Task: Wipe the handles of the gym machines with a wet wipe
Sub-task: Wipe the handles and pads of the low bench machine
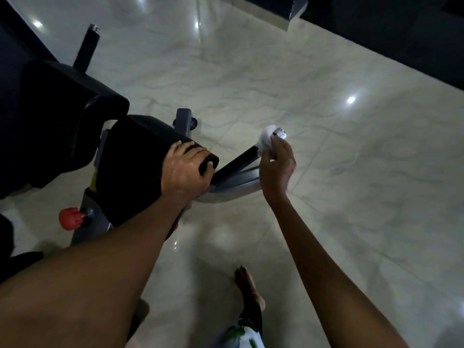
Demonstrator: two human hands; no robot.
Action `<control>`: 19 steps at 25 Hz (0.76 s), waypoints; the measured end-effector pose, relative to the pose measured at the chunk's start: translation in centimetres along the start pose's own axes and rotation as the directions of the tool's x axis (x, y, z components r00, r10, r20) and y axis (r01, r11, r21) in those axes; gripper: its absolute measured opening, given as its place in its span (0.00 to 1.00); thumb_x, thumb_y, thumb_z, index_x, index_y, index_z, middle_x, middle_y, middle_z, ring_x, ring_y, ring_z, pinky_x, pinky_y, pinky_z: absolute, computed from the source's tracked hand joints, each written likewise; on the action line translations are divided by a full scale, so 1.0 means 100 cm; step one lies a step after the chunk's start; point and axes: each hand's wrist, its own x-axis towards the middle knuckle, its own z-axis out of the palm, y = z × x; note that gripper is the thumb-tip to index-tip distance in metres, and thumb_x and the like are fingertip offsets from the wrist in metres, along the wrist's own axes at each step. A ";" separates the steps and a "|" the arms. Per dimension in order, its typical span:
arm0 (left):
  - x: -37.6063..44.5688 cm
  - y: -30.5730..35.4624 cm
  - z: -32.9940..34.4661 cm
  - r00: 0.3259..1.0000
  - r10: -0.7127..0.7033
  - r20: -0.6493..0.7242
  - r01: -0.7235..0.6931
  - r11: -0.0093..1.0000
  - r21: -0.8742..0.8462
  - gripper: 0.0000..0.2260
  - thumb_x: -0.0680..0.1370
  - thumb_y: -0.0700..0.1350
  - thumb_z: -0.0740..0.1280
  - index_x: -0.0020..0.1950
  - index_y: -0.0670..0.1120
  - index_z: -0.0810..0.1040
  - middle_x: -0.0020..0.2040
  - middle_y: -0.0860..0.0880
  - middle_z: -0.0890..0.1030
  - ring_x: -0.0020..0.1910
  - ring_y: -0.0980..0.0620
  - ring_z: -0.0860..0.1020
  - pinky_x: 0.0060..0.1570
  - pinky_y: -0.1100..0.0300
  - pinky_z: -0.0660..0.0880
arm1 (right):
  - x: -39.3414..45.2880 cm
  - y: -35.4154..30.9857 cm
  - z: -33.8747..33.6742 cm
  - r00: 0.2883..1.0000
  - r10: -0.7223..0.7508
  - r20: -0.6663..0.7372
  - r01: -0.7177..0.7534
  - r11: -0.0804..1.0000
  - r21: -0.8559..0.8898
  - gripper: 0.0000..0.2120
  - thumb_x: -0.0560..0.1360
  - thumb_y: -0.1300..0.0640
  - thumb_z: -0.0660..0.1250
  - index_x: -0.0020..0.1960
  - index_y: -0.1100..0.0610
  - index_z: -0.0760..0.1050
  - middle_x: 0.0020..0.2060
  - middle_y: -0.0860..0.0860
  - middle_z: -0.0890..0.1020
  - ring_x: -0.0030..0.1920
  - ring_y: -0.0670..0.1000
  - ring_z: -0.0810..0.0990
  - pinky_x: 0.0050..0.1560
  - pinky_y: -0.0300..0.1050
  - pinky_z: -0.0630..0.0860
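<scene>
Right hand (277,164) clutches the crumpled white wet wipe (266,141) round the chrome-capped end of the black padded machine handle (237,163) at mid-scene, while left hand (187,169) curls over the near-right corner of the black cushioned seat pad (140,156), thumb tucked under its edge

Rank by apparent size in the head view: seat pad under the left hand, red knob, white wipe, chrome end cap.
1. seat pad, by far the largest
2. red knob and white wipe: look alike, and the right hand hides part of the wipe, so unranked
3. chrome end cap, smallest
</scene>
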 end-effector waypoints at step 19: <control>-0.002 0.001 -0.001 0.998 -0.011 0.058 0.011 1.000 0.008 0.17 0.72 0.49 0.60 0.49 0.42 0.83 0.48 0.46 0.84 0.52 0.43 0.80 0.62 0.50 0.67 | -0.008 0.040 0.021 0.929 -0.313 0.198 0.337 0.936 -0.100 0.19 0.69 0.71 0.63 0.59 0.64 0.78 0.47 0.65 0.76 0.48 0.62 0.79 0.50 0.48 0.77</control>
